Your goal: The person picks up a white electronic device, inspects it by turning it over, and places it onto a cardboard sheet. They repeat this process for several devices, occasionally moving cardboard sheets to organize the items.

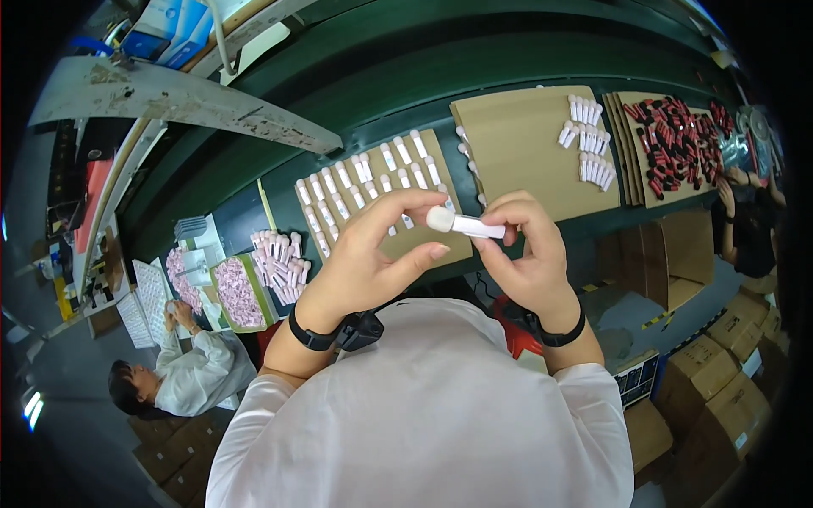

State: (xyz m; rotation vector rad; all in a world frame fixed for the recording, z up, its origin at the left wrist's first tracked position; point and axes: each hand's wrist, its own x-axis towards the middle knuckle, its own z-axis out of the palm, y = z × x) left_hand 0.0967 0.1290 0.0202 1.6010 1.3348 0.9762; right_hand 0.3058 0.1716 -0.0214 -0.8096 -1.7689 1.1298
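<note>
A small white tube with a round, pale pink head (440, 218) is held nearly level above the near edge of the cardboard. My right hand (535, 241) pinches its straight white body (478, 227) between thumb and fingers. Around the head, my left hand (373, 245) is open, thumb and fingers apart. One left fingertip lies just above the head; whether it touches, I cannot tell. Beyond my hands, a cardboard sheet (453, 245) bears rows of similar tubes, partly hidden by my left hand.
A second cardboard sheet (508, 135) holds tube clusters at its right side. Farther right lie red and black tubes (673, 144) near another person (749, 220). At left are piled tubes (281, 264), a green-edged bin of pink pieces (240, 292) and a seated person (199, 372). Cartons (711, 372) stand lower right.
</note>
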